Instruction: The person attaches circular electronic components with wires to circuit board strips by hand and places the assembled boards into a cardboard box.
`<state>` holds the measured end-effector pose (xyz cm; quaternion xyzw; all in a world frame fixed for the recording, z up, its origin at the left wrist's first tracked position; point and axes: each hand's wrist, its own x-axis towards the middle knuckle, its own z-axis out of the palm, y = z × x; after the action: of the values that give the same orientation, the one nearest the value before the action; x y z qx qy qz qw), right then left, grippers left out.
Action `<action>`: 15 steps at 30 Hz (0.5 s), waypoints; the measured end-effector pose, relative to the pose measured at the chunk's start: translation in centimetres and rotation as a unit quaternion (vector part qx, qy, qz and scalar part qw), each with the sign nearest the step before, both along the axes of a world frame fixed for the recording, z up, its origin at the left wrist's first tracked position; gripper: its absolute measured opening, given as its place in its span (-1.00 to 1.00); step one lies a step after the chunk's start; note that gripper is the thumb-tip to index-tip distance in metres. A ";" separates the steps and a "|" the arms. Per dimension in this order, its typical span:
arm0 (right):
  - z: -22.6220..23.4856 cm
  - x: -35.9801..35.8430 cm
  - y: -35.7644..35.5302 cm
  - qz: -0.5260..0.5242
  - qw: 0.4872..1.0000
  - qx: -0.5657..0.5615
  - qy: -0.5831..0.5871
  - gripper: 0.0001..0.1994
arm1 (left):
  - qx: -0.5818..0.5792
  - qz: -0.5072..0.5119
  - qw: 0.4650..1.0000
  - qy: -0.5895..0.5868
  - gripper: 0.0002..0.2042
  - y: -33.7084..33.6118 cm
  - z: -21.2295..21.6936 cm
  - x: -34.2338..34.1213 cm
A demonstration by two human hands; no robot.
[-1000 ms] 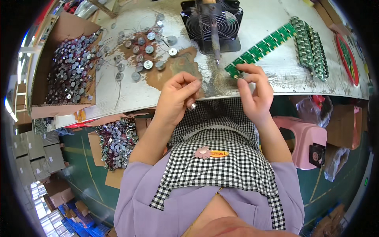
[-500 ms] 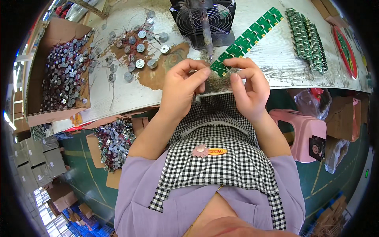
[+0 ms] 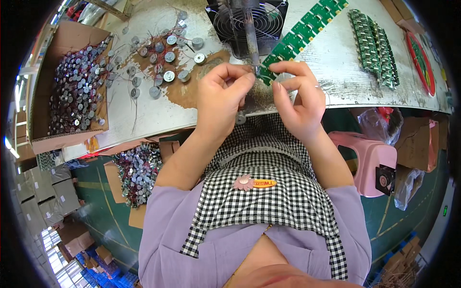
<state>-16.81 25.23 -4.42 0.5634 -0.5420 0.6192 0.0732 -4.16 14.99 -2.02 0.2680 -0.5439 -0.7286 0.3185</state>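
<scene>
A green strip of joined circuit boards [image 3: 300,37] slants from upper right down to the tip of an upright soldering iron [image 3: 250,36]. My right hand [image 3: 302,93] is closed at the strip's near end, index finger against its edge and thumb just below. A thin pale wire shows by these fingertips. Left of the iron tip, my left hand [image 3: 222,93] pinches thumb and forefinger together at the strip's end. Beneath that hand hangs a small round metal motor [image 3: 240,117]; its leads are mostly hidden inside the fingers.
A black fan [image 3: 273,24] stands behind the iron. Loose round motors [image 3: 169,57] with red wires lie to the left, beside a cardboard box [image 3: 72,140] full of them. More circuit board strips [image 3: 372,53] and a red oval tray [image 3: 420,65] lie right. Another filled box sits below the table's left.
Both hands have shifted slightly away from me, carrying the board strip up so its near end is now at the iron tip. More of the hanging motor shows.
</scene>
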 end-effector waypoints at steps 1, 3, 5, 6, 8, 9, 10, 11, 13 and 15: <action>0.0 0.1 0.2 -0.001 1.000 0.003 0.007 -0.86 | -0.005 -0.002 1.000 -0.009 -0.92 0.2 0.0 0.2; -0.2 0.3 0.6 0.005 1.000 0.014 -0.008 -0.86 | -0.005 -0.008 1.000 -0.023 -0.91 0.4 -0.1 0.6; -0.4 0.5 0.8 0.009 1.000 0.018 -0.021 -0.86 | 0.001 -0.014 0.999 -0.031 -0.91 0.5 -0.2 0.8; -0.6 0.6 0.9 0.010 0.999 0.018 -0.026 -0.86 | 0.002 -0.020 0.999 -0.031 -0.91 0.5 -0.3 0.9; -0.7 0.7 1.0 0.013 0.999 0.015 -0.038 -0.86 | 0.003 -0.026 0.999 -0.033 -0.91 0.5 -0.3 0.9; -0.8 0.7 1.0 0.015 0.999 0.014 -0.044 -0.86 | -0.012 -0.029 0.999 -0.031 -0.90 0.5 -0.3 0.9; -0.8 0.7 1.0 0.015 0.998 0.014 -0.053 -0.86 | -0.025 -0.026 0.999 -0.028 -0.90 0.4 -0.3 0.9; -0.8 0.7 1.0 0.018 0.998 0.013 -0.055 -0.86 | -0.041 -0.028 0.999 -0.022 -0.90 0.4 -0.3 0.9; -0.7 0.8 1.0 0.019 0.998 0.014 -0.063 -0.86 | -0.041 -0.039 0.998 -0.023 -0.89 0.2 -0.1 1.1; -0.6 0.9 1.0 0.020 0.998 0.015 -0.058 -0.86 | -0.045 -0.050 0.997 -0.034 -0.88 -0.2 0.0 1.3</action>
<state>-15.90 26.19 -4.99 0.5385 -0.5433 0.6438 0.0206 -2.91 14.84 -2.03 0.2507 -0.5995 -0.7089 0.2744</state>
